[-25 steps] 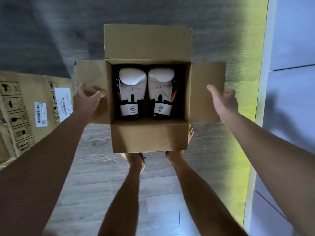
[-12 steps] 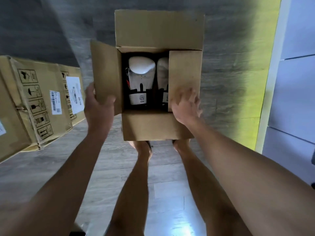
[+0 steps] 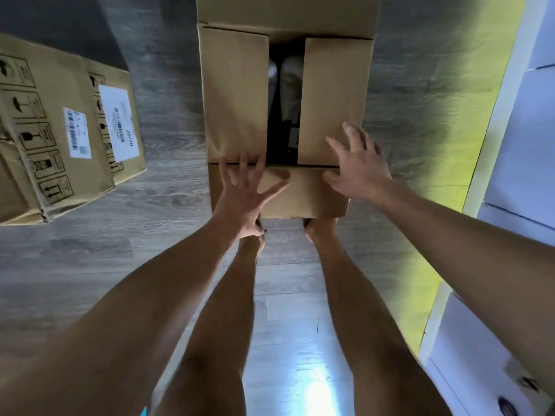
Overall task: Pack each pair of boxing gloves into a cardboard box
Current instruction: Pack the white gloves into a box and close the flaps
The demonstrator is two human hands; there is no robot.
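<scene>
The left hand (image 3: 247,193) is spread flat, with straight fingers laid over the near end of the left side flap (image 3: 237,121) and the thumb stretched across the near flap (image 3: 303,190). The right hand (image 3: 359,168) is likewise splayed over the near corner of the right side flap (image 3: 330,97); whether the palm is pressed down or only hovering cannot be told. Nothing is pinched or gripped by either hand.

Both side flaps of the cardboard box (image 3: 354,28) are folded inward, and a dark gap is left between them. Through that gap the pale boxing gloves (image 3: 289,76) are seen lying side by side inside. The far flap (image 3: 285,10) is not yet folded over, and the near flap is turned outward toward the feet.

The gloves are judged to be soft, padded and light, so little resistance is expected under the flaps. The cardboard is stiff but springy at its creases. The near flap is best taken at its free edge and folded over while the side flaps are held down near their ends.

The box is set on a wooden floor (image 3: 168,100). A second labelled carton (image 3: 45,130) is seen well apart at the left, and a white cabinet (image 3: 522,145) at the right.
</scene>
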